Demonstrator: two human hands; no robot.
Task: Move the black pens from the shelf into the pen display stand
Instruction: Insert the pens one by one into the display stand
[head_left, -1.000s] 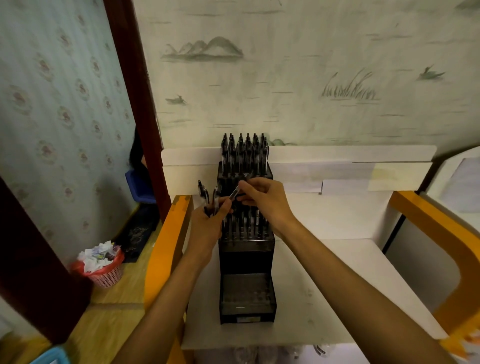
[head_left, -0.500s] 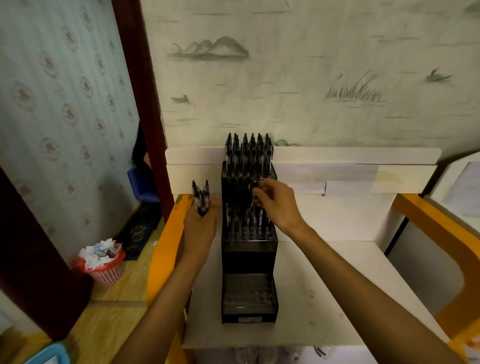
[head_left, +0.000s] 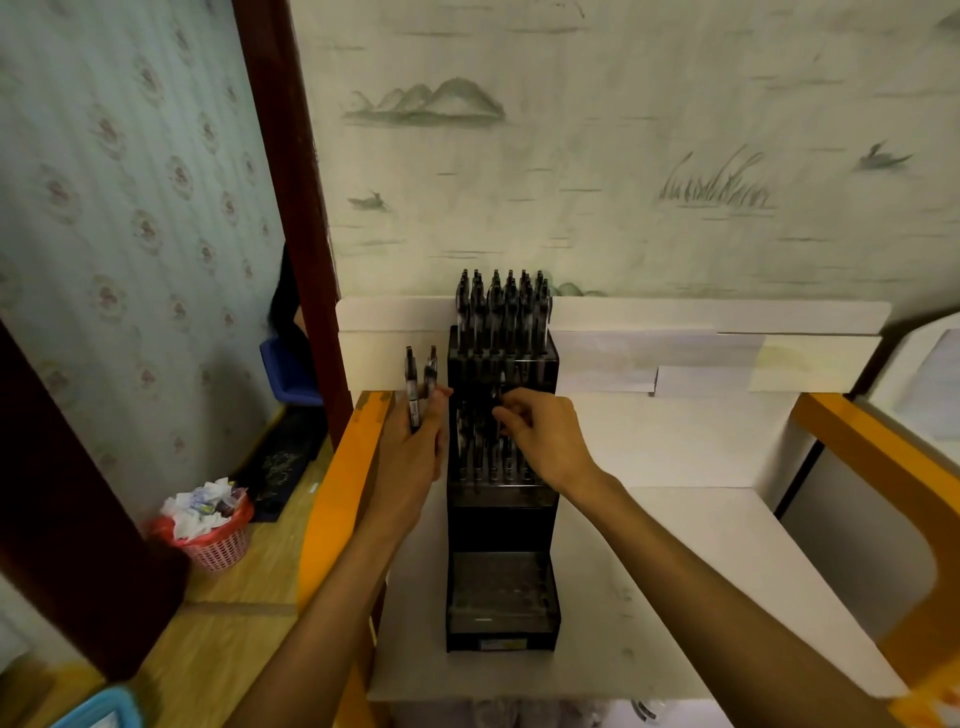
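Fingers of the right hand (head_left: 545, 441) were pinched around a single black pen (head_left: 500, 402) over the middle tier of the pen display stand (head_left: 503, 519), the pen upright with its lower end down among the pens already seated there. Just left of the stand, the left hand (head_left: 415, 452) was closed around a small bunch of spare pens (head_left: 418, 387), two of them clearly visible, standing up out of the fist with their tips pointing upward. Both bare forearms reached in from the near edge.

Stand and hands sat near the left side of a white shelf (head_left: 675, 597). It was a black stepped unit: the far, highest tier was packed with pens (head_left: 501, 306) rising above the white back panel (head_left: 717, 317), the middle tier was partly filled, and the near, lowest tray (head_left: 500, 582) showed only its rows of holes. Orange edging (head_left: 337, 478) ran along the shelf's left side and again at the far right.

Behind the shelf was pale wallpaper (head_left: 623, 156) printed with hills, reeds and birds. To the left, on a wooden floor (head_left: 218, 639), stood a red mesh wastebasket (head_left: 213, 540) full of crumpled paper, beside a dark wooden door frame (head_left: 291, 182).
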